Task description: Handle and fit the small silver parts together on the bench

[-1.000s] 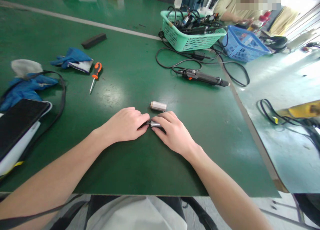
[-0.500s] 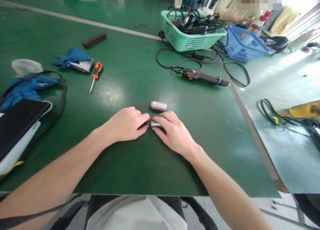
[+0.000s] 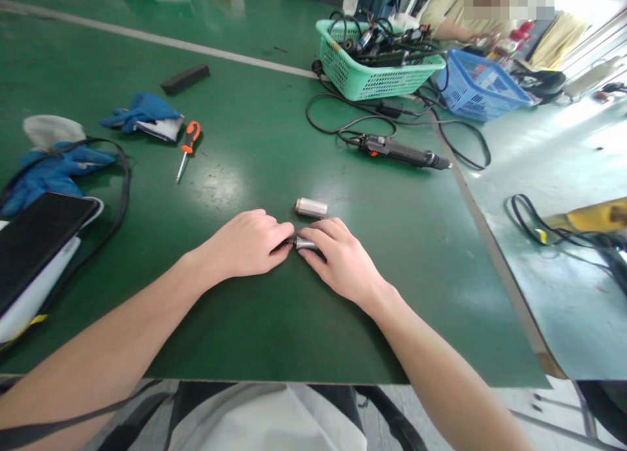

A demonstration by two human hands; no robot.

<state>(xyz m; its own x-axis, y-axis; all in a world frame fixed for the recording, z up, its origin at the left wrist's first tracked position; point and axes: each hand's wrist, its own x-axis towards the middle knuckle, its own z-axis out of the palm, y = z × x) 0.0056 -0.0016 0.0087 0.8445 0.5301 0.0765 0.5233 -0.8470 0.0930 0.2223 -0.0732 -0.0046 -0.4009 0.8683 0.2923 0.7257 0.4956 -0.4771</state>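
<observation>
My right hand (image 3: 340, 255) is closed around a small silver metal cylinder (image 3: 305, 243), whose left end shows between thumb and fingers. Against that end, my left hand (image 3: 252, 243) pinches a thin dark part (image 3: 289, 240), mostly hidden by the fingers; its kind I cannot make out. Both hands rest low on the green table, fingertips nearly touching. Just beyond them lies a second silver cylinder (image 3: 311, 207) with a brassy left end, on its side and apart from both hands.
An orange-handled screwdriver (image 3: 189, 145), blue gloves (image 3: 142, 114) and a phone (image 3: 44, 242) lie to the left. A black electric screwdriver (image 3: 399, 151) with a looped cable lies at the right. Behind it stand a green basket (image 3: 377, 82) of parts and a blue basket (image 3: 482, 98); another person sits beyond.
</observation>
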